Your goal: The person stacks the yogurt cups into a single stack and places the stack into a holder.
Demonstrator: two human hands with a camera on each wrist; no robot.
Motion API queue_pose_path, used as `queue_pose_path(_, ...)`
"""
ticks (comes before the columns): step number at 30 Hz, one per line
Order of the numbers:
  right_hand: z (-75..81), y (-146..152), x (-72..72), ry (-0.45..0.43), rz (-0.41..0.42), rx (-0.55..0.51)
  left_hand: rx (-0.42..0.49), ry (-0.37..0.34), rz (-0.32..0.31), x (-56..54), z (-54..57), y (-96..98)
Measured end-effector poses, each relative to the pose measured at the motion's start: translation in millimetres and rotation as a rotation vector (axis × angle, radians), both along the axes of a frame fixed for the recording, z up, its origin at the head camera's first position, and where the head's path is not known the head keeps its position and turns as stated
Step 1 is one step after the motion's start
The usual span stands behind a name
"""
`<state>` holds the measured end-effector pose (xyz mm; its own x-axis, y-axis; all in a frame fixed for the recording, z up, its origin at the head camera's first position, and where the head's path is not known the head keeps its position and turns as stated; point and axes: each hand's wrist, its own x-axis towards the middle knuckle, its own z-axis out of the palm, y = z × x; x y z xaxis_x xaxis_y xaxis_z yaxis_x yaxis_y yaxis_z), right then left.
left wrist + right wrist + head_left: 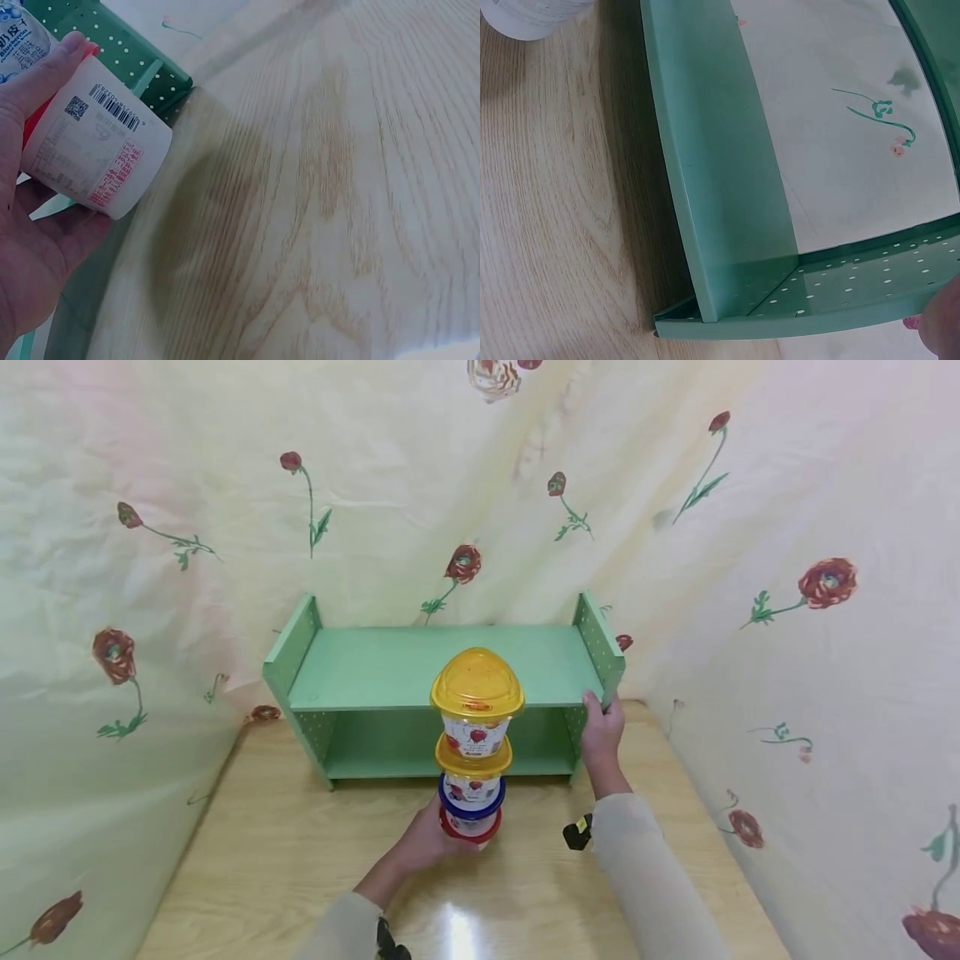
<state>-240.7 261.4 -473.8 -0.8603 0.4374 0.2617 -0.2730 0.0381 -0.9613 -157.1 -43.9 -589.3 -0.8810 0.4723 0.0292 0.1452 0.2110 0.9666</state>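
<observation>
A stack of several lidded cups [474, 752] stands in front of a green two-level shelf [390, 672], with yellow lids on top, then blue and red ones. My left hand [423, 843] grips the bottom white cup [94, 146] of the stack; its printed label and barcode show in the left wrist view. My right hand [602, 733] holds the front edge of the shelf's right side panel [600, 647]. In the right wrist view only a fingertip [937, 330] shows beside the dotted panel [855, 289].
The shelf stands at the back of a light wooden table [285, 860]. A floral cloth [150, 527] hangs behind and on both sides. A small black clip [576, 835] sits on my right sleeve.
</observation>
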Motion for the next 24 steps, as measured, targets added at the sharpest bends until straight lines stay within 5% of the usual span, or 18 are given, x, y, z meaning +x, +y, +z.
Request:
queue_pose_path(7, 19.7, -8.6, 13.3, -0.02, 0.025, 0.035, -0.015, 0.019, -0.003, -2.5, 2.2, -8.1)
queue_pose_path(18, -6.6, 0.0, -7.8, -0.025, -0.013, 0.038, -0.007, 0.025, 0.026, -10.8, 14.0, -13.5)
queue_pose_path(24, 9.4, -5.1, 3.7, -0.043, 0.001, 0.032, 0.014, 0.016, 0.06, -16.4, 19.3, -15.0)
